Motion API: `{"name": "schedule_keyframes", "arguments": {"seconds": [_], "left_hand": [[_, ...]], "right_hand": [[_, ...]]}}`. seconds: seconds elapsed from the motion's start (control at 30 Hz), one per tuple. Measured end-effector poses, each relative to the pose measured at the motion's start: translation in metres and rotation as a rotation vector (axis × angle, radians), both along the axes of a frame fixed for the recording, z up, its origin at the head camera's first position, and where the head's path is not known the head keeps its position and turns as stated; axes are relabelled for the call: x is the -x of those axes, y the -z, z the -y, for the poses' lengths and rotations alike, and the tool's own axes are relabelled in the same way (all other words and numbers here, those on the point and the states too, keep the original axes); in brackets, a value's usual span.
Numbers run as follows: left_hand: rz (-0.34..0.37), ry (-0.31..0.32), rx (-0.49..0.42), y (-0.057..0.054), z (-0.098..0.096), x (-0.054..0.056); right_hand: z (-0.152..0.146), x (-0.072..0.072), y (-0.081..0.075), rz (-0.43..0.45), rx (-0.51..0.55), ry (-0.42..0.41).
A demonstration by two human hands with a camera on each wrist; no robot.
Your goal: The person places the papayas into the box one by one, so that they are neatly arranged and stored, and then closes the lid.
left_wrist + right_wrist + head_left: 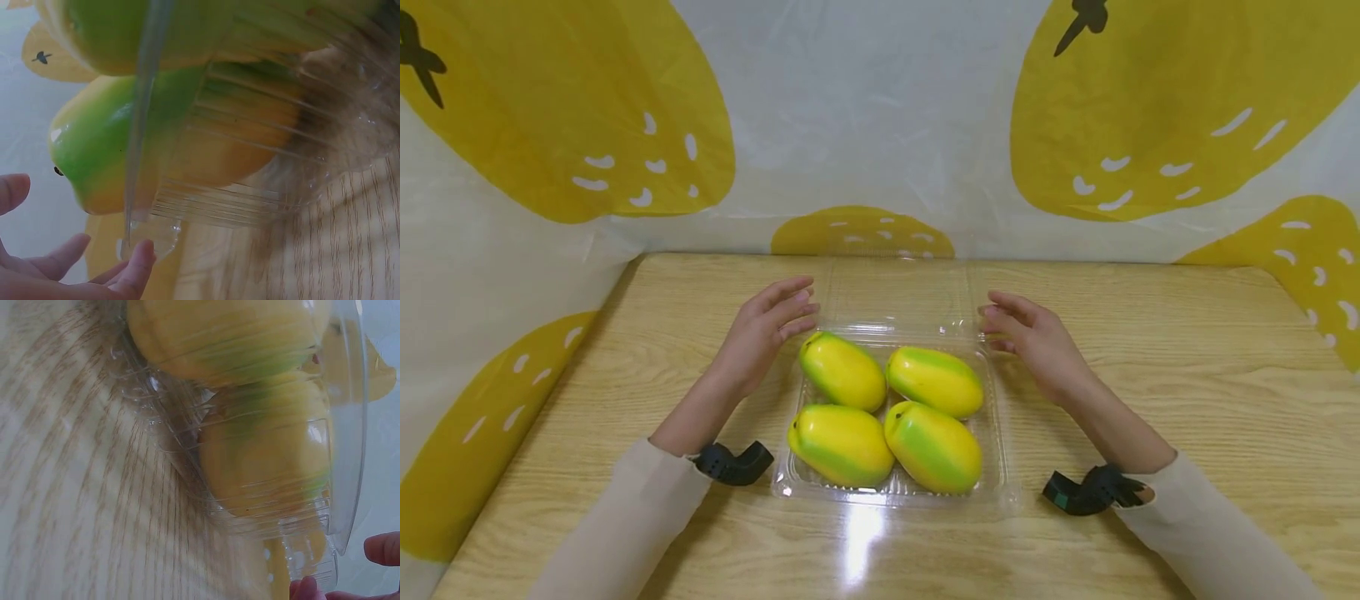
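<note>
A clear plastic clamshell box (pixel 895 498) sits on the table with its lid (pixel 898 292) swung back toward the wall. Several glossy yellow-and-green fruits, mango-like in shape, lie in its base in two rows; one is the front-left fruit (pixel 841 446). My left hand (pixel 767 321) is at the left side of the box near the hinge, fingers loosely extended toward the lid. On the other side, my right hand (pixel 1030 337) mirrors it, fingertips close to the lid's right edge. In the left wrist view, fingertips (pixel 140 265) overlap the box's far corner. Neither hand grips anything.
The box stands on a wood-grain table (pixel 1150 358). Behind and to the left hangs a white cloth (pixel 872 100) printed with large yellow fruit shapes. Dark wrist camera mounts (pixel 737 463) stick out from both wrists beside the box.
</note>
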State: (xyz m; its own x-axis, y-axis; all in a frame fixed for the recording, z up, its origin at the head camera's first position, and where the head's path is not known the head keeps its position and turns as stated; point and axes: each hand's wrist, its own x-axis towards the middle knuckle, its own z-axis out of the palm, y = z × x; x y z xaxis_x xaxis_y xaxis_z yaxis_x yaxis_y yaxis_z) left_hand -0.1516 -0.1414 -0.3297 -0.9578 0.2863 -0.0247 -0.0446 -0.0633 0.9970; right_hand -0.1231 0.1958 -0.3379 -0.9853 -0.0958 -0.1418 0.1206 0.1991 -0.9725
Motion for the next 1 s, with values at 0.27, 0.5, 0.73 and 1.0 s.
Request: {"name": "schedule_keyframes", "arguments": {"seconds": [0.27,0.5,0.73,1.0], "left_hand": [[-0.094,0.027,0.046,-0.001,0.001,-0.002],[-0.132,0.022,-0.004,-0.003,0.003,-0.004],[-0.151,0.024,-0.01,-0.008,0.003,-0.004],[-0.239,-0.022,0.092,-0.014,0.001,-0.008]], "right_hand": [[0.001,-0.003,-0.003,-0.05,-0.026,0.0],[0.001,-0.005,-0.007,-0.104,-0.082,0.031],[-0.002,-0.008,-0.013,-0.116,-0.063,0.01],[0.002,-0.011,-0.019,-0.142,0.073,0.009]]}}
